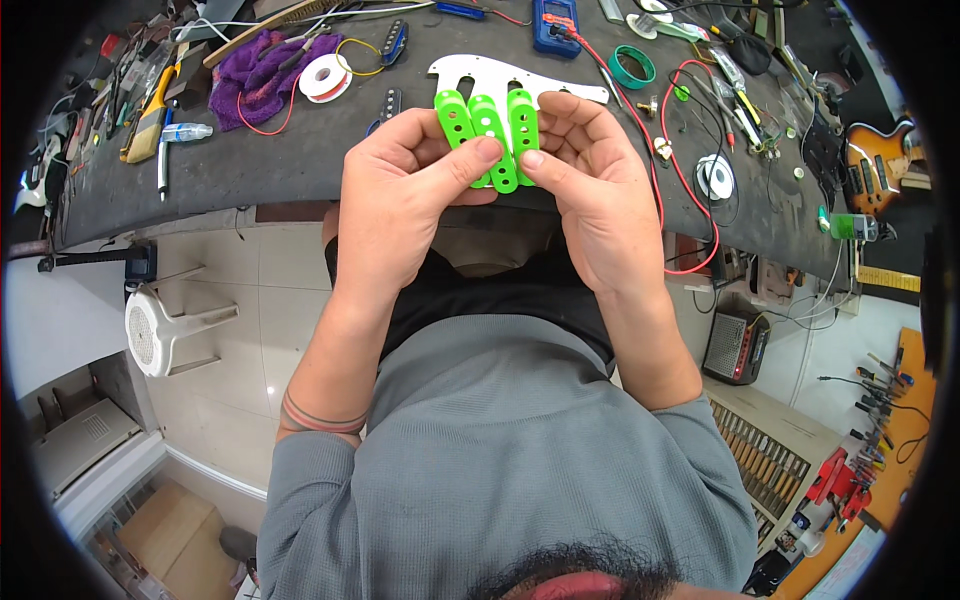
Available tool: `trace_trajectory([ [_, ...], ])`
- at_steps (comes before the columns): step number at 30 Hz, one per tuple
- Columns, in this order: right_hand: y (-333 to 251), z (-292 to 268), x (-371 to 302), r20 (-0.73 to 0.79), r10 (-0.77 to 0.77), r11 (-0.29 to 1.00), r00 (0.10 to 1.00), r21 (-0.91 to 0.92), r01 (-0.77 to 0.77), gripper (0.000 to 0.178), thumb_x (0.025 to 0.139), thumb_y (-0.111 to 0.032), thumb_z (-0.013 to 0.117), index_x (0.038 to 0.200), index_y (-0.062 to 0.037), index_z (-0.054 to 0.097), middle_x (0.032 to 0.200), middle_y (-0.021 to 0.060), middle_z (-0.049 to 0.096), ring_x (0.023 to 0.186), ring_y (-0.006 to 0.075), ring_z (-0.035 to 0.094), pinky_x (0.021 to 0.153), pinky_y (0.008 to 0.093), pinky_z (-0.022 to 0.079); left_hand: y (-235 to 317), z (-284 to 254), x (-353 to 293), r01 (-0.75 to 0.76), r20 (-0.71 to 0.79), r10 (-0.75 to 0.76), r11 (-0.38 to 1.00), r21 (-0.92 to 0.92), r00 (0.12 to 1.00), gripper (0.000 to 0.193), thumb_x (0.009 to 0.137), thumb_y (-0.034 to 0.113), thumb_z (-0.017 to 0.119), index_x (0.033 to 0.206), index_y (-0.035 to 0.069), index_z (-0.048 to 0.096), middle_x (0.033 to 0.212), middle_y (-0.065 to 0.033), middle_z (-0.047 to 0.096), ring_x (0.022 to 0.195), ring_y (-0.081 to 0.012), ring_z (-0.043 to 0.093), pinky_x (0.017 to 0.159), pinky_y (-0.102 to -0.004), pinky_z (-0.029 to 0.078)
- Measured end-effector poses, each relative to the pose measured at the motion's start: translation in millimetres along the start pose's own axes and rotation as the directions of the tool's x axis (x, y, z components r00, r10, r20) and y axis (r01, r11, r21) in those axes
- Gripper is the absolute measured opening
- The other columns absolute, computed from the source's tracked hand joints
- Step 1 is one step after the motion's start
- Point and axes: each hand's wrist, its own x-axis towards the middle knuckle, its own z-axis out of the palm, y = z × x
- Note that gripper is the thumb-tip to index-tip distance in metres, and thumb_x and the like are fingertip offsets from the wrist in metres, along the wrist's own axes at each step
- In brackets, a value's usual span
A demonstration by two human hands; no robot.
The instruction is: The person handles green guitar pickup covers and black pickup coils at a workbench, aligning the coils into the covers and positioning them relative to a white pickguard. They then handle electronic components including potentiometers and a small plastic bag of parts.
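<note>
Three bright green guitar pickup covers (482, 106), long and round-ended with rows of holes, are fanned side by side between my hands above the bench's near edge. My left hand (400, 175) is closed on the left and middle covers, its thumb pressed over them. With thumb against the right-hand cover (519, 110), my right hand (598, 185) grips that piece; its upper fingers curl loosely behind. Just beyond lies a white pickguard (560, 85) with slots, partly hidden by the covers and my fingers.
The dark workbench (290, 180) carries a purple cloth (262, 75), a wire spool (325, 79), two pickups, a blue multimeter (555, 28), a green tape ring (631, 66) and red cables. An orange-bodied guitar (875, 165) stands at right. A white stool (150, 330) is at lower left.
</note>
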Motion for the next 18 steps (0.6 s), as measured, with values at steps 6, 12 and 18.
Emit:
trace_trajectory([
  [6,-5.0,6.5,-4.2,0.024,0.002,0.984,1.0,-0.18,0.002,0.043,0.099,0.003,0.075,0.139,0.0046,0.06,0.137,0.0129,0.067,0.124,0.0197,0.066,0.108,0.0335,0.055,2.5,-2.4,2.1,-0.015,-0.005,0.015,0.997,0.079,1.0,0.022,0.102,0.01,0.081,0.116,-0.005,0.074,0.104,-0.0122,0.08,0.09,-0.017,0.079,0.078,-0.0323,0.07],
  [12,7.3,6.4,-7.0,0.221,-0.218,0.874,0.951,-0.389,0.291,0.054,0.097,0.008,0.073,0.148,0.0012,0.058,0.14,0.0113,0.067,0.129,0.0193,0.065,0.105,0.0337,0.055,6.5,-9.8,7.4,0.005,-0.03,-0.004,0.999,0.04,1.0,0.025,0.102,0.013,0.081,0.117,-0.006,0.074,0.104,-0.0119,0.08,0.09,-0.0164,0.08,0.08,-0.0318,0.069],
  [18,22.0,1.1,-7.4,0.145,-0.235,0.909,0.961,-0.316,0.27,0.054,0.096,0.008,0.075,0.146,0.0009,0.057,0.132,0.0102,0.068,0.11,0.0138,0.066,0.097,0.0322,0.055,6.9,-8.0,4.7,0.065,0.01,-0.066,0.996,0.054,0.998,0.028,0.103,0.015,0.081,0.12,-0.007,0.074,0.105,-0.0132,0.081,0.091,-0.0181,0.08,0.081,-0.0339,0.07],
])
